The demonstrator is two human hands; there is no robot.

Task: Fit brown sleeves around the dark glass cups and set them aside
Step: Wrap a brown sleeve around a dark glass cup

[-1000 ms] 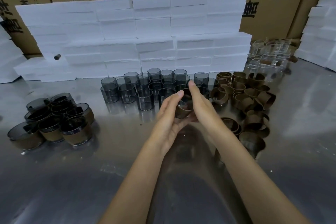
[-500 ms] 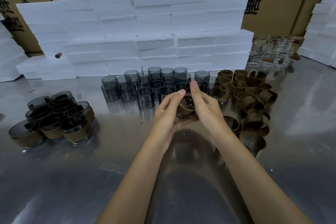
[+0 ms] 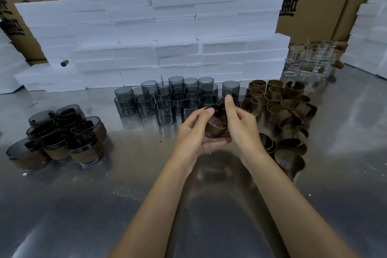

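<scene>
Head view: cup (image 3: 216, 116) sits between both hands, above the steel table (image 3: 83, 205) and just in front of the bare cups (image 3: 167, 100). Its axis runs roughly upright, mouth tilted toward the camera. Left hand (image 3: 192, 132) cradles it from the left and below, fingers curled round it; right hand (image 3: 240, 123) clamps the right side, 1 finger raised over the rim. Sleeve (image 3: 215, 130) wraps the lower part of the cup (how fully seated I cannot tell). Glass is dark and see-through, the sleeve matte brown. Finished cups (image 3: 58, 138) stand well to the left, nearer the left hand, so setting aside probably goes that way. Spare sleeves (image 3: 287, 109) lie to the right.
</scene>
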